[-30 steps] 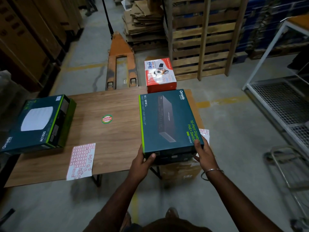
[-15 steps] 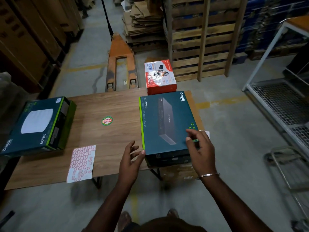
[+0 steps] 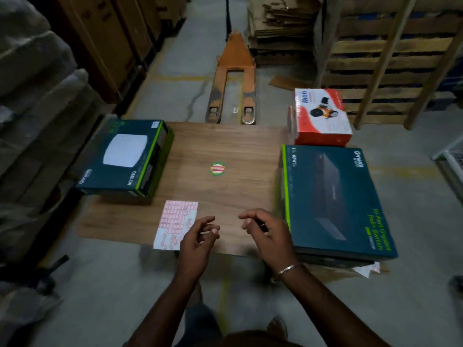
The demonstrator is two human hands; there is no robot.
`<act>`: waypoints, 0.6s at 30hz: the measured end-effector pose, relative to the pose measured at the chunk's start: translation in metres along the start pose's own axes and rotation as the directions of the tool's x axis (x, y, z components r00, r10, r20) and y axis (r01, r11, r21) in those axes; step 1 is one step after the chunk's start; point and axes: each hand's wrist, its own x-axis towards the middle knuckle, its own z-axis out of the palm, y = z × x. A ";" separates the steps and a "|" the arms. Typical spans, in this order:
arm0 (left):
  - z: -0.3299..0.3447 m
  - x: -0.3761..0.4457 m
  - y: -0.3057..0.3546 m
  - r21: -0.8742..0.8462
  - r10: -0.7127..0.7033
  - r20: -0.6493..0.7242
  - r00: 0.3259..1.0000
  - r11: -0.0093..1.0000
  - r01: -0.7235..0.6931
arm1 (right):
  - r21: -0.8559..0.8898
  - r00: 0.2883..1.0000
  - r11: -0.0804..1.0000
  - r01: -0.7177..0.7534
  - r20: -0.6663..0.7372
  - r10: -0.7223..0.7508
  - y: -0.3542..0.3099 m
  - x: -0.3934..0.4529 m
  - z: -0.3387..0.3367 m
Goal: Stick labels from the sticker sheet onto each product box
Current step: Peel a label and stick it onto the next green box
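- Both hands are off the 10-port switch box, which a second ago they gripped by its near corners; it now lies flat at about 3 o'clock on the wooden table, on top of another dark box, overhanging the near right edge.
- The left hand hovers at 6 o'clock, its loosely curled fingers holding nothing, just over the near right corner of the sticker sheet; whether it touches the paper cannot be told.
- The right hand, bangle at the wrist, hangs beside it with fingers loosely bent and nothing in them, just left of the switch box's green edge.
- Half a second ago the right hand lay on the box lid and the left was leaving its corner; now both have drawn in toward the table's middle.
- My reading: the box is parked, and the next step is peeling a label; the sheet's red-bordered stickers are thin, so a fingernail pinch at one corner seems needed.
- The AC1350 access-point box sits at 9 o'clock, as before.
- The red Ikon box stands at 1 o'clock, just beyond the switch box.
- A round green-and-red sticker marks the table's centre; an orange pallet jack lies at 12 o'clock on the floor.
- A second label sheet peeks out under the boxes at 4 o'clock.
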 end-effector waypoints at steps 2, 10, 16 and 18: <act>-0.036 0.015 -0.006 -0.007 -0.022 -0.042 0.999 1.000 0.022 | -0.027 0.992 0.999 -0.034 0.117 0.037 0.000 0.016 0.037; -0.198 0.102 -0.033 -0.042 -0.069 -0.300 0.951 0.997 0.059 | -0.241 0.794 0.965 -0.103 0.564 0.226 0.011 0.080 0.198; -0.300 0.174 -0.049 0.181 0.051 -0.483 0.874 0.982 0.043 | -0.245 0.778 0.930 -0.272 0.512 0.363 0.006 0.126 0.287; -0.327 0.200 -0.056 0.268 0.089 -0.537 0.839 0.961 0.070 | -0.174 0.805 0.915 -0.364 0.435 0.402 0.004 0.141 0.306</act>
